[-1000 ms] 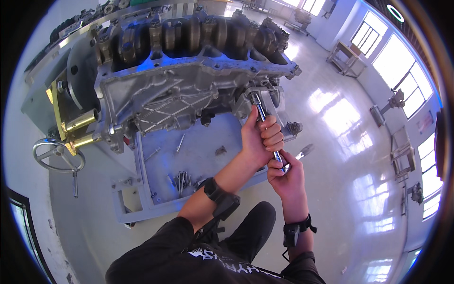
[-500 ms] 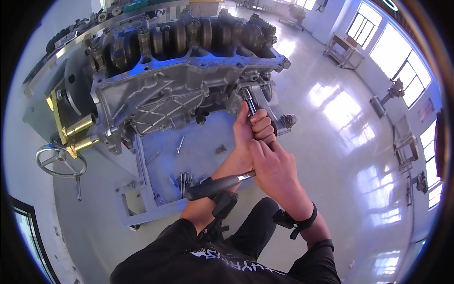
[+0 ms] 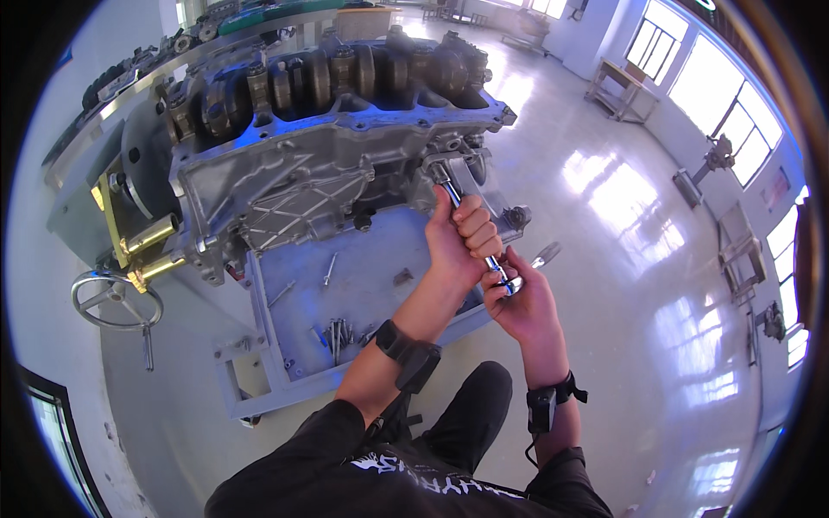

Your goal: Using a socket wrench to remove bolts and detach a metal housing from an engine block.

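Observation:
My left hand (image 3: 459, 235) is wrapped round a shiny extension bar (image 3: 452, 193), whose far end meets a bracket on the lower right side of a grey engine block (image 3: 298, 177). At the bar's near end, my right hand (image 3: 525, 304) is closed round the head of a ratchet wrench (image 3: 513, 285). The wrench handle sticks out to the right beyond my right fingers. Whatever fastener sits at the bar's far end is hidden.
Below the block, a stand tray (image 3: 380, 259) holds several loose bolts (image 3: 338, 335). Brass-coloured tubes (image 3: 151, 233) and a handwheel (image 3: 117, 299) are at left. A crankshaft (image 3: 328, 76) lies along the block's top. Work tables (image 3: 622, 91) stand at far right.
The ratchet handle has swung from pointing left across my left forearm to pointing right. My right hand has moved down and right, off my left hand. The left hand still grips the bar.

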Tool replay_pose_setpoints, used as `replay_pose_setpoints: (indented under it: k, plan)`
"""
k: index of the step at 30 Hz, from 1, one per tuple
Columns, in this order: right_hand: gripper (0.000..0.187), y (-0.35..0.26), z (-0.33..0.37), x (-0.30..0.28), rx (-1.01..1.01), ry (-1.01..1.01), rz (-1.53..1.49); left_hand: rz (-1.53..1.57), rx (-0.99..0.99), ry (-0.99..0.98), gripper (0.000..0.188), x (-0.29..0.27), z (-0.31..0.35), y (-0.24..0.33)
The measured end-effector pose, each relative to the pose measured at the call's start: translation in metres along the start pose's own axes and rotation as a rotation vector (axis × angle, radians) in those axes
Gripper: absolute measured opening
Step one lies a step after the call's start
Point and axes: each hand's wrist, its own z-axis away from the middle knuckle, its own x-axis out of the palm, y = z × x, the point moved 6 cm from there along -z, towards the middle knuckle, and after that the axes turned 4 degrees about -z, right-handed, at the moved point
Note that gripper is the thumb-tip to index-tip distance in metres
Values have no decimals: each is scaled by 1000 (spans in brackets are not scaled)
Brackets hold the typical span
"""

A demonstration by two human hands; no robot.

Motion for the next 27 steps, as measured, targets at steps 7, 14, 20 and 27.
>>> replay_pose_setpoints:
  k: [7, 14, 20, 27]
  plan:
    - [16, -19, 15, 37, -393, -3, 533, 23, -3, 55, 52, 5, 0, 0]
    - [26, 8, 31, 83, -936, -328, 2481, -59, -19, 217, 60, -2, -4, -1]
    - [27, 2, 38, 91, -927, -382, 2391, -115, -3, 184, 54, 0, -4, 4]
    - [15, -17, 30, 49, -588, -269, 1281, -110, -31, 165, 53, 3, -5, 3]
